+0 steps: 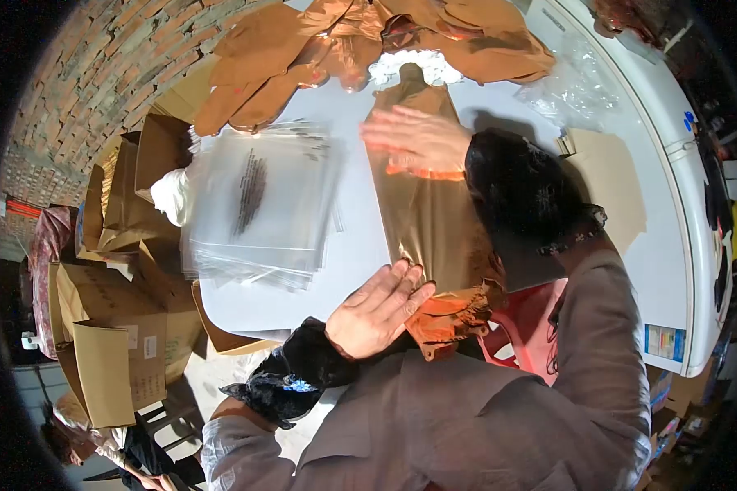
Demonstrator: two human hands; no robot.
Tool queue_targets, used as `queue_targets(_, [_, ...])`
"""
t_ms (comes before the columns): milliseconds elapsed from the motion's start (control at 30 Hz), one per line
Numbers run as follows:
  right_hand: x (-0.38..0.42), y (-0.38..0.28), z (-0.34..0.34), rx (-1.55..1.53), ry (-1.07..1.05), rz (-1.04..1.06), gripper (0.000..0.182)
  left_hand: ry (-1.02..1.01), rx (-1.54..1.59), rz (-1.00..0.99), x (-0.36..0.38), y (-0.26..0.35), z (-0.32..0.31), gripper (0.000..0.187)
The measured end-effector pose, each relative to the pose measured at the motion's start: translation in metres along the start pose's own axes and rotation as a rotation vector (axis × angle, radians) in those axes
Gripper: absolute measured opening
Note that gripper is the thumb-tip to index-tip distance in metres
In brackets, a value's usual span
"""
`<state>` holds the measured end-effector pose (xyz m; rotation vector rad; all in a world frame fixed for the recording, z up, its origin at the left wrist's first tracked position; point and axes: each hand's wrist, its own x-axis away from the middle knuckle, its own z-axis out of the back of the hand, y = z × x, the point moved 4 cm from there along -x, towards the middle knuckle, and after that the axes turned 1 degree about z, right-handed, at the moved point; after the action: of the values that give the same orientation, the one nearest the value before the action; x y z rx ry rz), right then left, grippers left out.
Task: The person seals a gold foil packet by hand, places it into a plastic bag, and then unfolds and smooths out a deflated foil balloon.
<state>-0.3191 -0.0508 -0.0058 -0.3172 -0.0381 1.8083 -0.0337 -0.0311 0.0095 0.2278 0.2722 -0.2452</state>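
A long, shiny brown-gold folded piece (418, 217), like thin slick fabric, lies lengthwise on the white table (356, 221). Its near end bunches into an orange, ruffled edge (446, 323) that hangs toward my lap. My left hand (377, 311) lies flat with fingers stretched, fingertips on the left edge of the piece near that end. Across its upper part reaches my right hand (418, 141), palm down, fingers straight and slightly blurred. A dark rounded tip (412, 75) shows at the far end, over a crumpled white thing (385, 67).
Several similar brown pieces (262, 61) heap along the far edge. Left of my hands is a stack of clear plastic bags (303, 196). Brown card (610, 176) lies at right, near crumpled clear plastic (577, 90). Cardboard boxes (106, 360) stand at left; another person (90, 434) is lower left.
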Motion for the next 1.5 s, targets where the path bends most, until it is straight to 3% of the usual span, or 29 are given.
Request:
queue_targets(133, [-0.01, 0.023, 0.001, -0.059, 0.063, -0.095, 0.06, 0.007, -0.007, 0.01, 0.002, -0.001, -0.003, 0.062])
queue_targets(333, [0.012, 0.056, 0.062, -1.359, 0.578, -0.352, 0.05, 0.001, -0.004, 0.009, 0.002, 0.001, 0.0, 0.065])
queue_targets(400, [0.048, 0.057, 0.103, -1.051, 0.715, -0.489, 0.05, 0.009, 0.001, 0.006, 0.001, 0.001, 0.001, 0.067])
queue_targets(533, [0.148, -0.001, 0.149, 0.002, 0.433, -0.835, 0.064, 0.031, 0.018, -0.002, 0.002, 0.001, 0.002, 0.069])
queue_targets(600, [0.203, -0.033, 0.135, 0.431, 0.292, -0.883, 0.073, 0.053, 0.004, -0.011, 0.002, 0.001, 0.001, 0.068])
queue_targets(667, [0.241, -0.075, 0.114, 0.561, 0.022, -1.189, 0.081, 0.068, -0.004, -0.011, 0.003, 0.001, 0.001, 0.068])
queue_targets(733, [0.256, -0.102, 0.105, 0.428, -0.074, -1.37, 0.084, 0.079, -0.011, -0.009, 0.002, 0.002, 0.003, 0.066])
queue_targets(867, [0.294, -0.097, 0.072, 0.56, 0.056, -1.257, 0.084, 0.091, -0.03, -0.017, 0.001, 0.003, 0.005, 0.063])
queue_targets(967, [0.278, -0.103, 0.084, 0.575, 0.062, -1.189, 0.074, 0.098, -0.033, -0.033, 0.0, 0.004, 0.005, 0.062])
queue_targets(1033, [0.229, -0.11, 0.1, 0.406, 0.046, -1.074, 0.067, 0.092, -0.034, -0.033, 0.0, 0.004, 0.006, 0.062])
queue_targets(1133, [0.205, -0.105, 0.066, 0.388, 0.342, -0.546, 0.06, 0.074, -0.025, -0.031, 0.0, 0.004, 0.006, 0.062])
queue_targets(1233, [0.154, -0.116, 0.046, 0.305, 0.28, -0.387, 0.06, 0.063, -0.02, -0.035, -0.002, 0.004, 0.005, 0.062])
queue_targets(1333, [0.128, -0.122, 0.037, 0.001, 0.246, -0.512, 0.06, 0.039, 0.003, -0.035, -0.002, 0.004, 0.006, 0.064])
queue_targets(1500, [0.129, -0.109, 0.016, 0.074, 0.298, -0.485, 0.063, -0.012, 0.127, -0.009, -0.004, 0.002, 0.01, 0.068])
